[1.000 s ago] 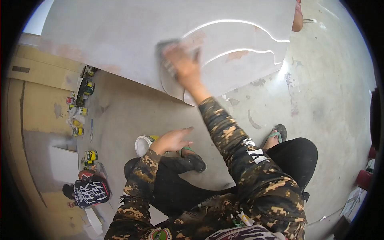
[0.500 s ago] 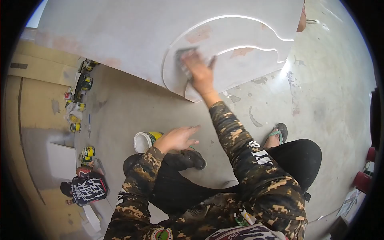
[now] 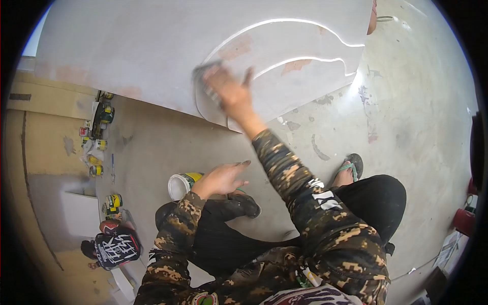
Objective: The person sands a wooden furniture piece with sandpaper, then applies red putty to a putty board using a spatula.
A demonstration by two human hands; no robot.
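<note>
On the panel [image 3: 127, 46], by its curved groove, the right hand [image 3: 231, 94] grips a pad [image 3: 203, 77] flat, apparently sanding. The left hand [image 3: 221, 179] rests open below the panel. Any further stroke calls for even pressure.

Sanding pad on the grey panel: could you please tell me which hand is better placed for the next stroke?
Right, probably. The right hand presses the sanding pad on the panel; the left hand rests empty beside the tin.
</note>
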